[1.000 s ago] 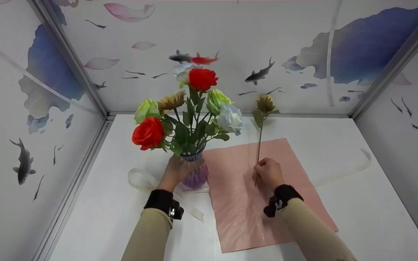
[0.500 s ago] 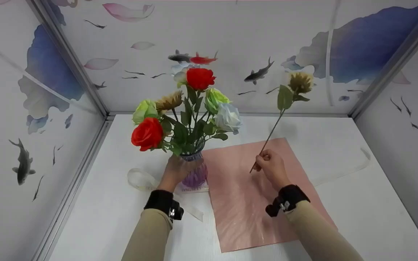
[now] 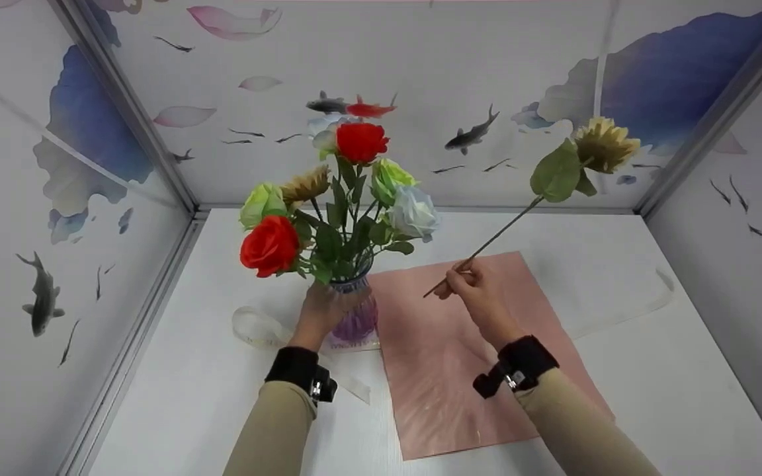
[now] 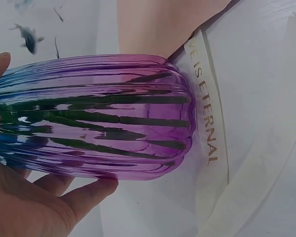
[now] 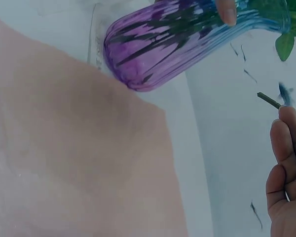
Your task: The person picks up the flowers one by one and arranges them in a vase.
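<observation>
My left hand (image 3: pixel 323 309) grips a ribbed glass vase (image 3: pixel 357 320), blue at the neck and purple below, standing on the table. Inside are red roses (image 3: pixel 270 246), green roses, a pale blue rose (image 3: pixel 414 213) and a brownish sunflower (image 3: pixel 305 185); their dark stems show through the glass in the left wrist view. To the right, my right hand (image 3: pixel 483 297) pinches the lower stem of a single yellow sunflower (image 3: pixel 602 145). Its bloom tilts up and right, while the cut stem end (image 5: pixel 268 99) points toward the vase, apart from it.
Pink wrapping paper (image 3: pixel 460 370) lies flat right of the vase, below my right hand. A cream ribbon (image 4: pixel 207 113) with gold lettering lies by the vase base. Another pale ribbon stretch (image 3: pixel 626 316) lies at the right. Printed walls (image 3: pixel 421 53) enclose the table.
The sunflower has swung from nearly upright to a strong rightward tilt and come up off the paper area. My right hand has risen and shifted slightly left. The left hand stays on the vase.
</observation>
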Available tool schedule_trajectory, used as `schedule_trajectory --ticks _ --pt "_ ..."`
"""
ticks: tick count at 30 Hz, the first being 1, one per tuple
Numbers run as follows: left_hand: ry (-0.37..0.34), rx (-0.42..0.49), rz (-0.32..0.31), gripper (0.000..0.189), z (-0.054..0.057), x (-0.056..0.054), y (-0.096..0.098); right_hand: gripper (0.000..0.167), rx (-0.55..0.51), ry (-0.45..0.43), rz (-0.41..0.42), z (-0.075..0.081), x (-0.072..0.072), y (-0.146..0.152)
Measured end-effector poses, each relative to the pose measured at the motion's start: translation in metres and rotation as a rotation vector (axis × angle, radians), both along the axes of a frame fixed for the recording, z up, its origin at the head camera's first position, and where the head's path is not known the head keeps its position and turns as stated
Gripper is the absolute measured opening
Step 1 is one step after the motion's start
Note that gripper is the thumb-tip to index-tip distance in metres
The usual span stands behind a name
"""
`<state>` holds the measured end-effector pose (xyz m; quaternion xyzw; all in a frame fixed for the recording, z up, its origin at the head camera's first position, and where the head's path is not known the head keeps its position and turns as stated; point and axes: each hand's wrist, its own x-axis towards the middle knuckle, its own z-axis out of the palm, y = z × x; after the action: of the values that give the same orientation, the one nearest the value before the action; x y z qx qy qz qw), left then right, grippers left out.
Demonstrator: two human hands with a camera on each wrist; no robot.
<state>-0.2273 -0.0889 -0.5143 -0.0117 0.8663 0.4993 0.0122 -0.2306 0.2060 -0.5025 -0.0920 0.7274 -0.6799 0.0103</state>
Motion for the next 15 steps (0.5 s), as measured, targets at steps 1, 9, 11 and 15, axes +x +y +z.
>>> schedule_trajectory --ticks 1,9,11,15 --pt "-0.003 0.006 0.005 0.097 0.000 0.000 0.001 0.020 -0.006 0.007 0.006 0.004 0.002 -0.003" --pt "-0.024 0.012 0.008 0.097 0.002 0.001 0.005 0.020 -0.060 0.093 0.039 0.030 0.013 -0.023" --pt "-0.021 0.005 0.001 0.096 0.003 0.000 0.005 0.018 -0.074 0.113 0.051 0.035 0.015 -0.028" --pt "-0.019 -0.002 0.004 0.094 0.004 0.000 0.007 0.017 -0.086 0.142 0.084 0.044 0.018 -0.037"
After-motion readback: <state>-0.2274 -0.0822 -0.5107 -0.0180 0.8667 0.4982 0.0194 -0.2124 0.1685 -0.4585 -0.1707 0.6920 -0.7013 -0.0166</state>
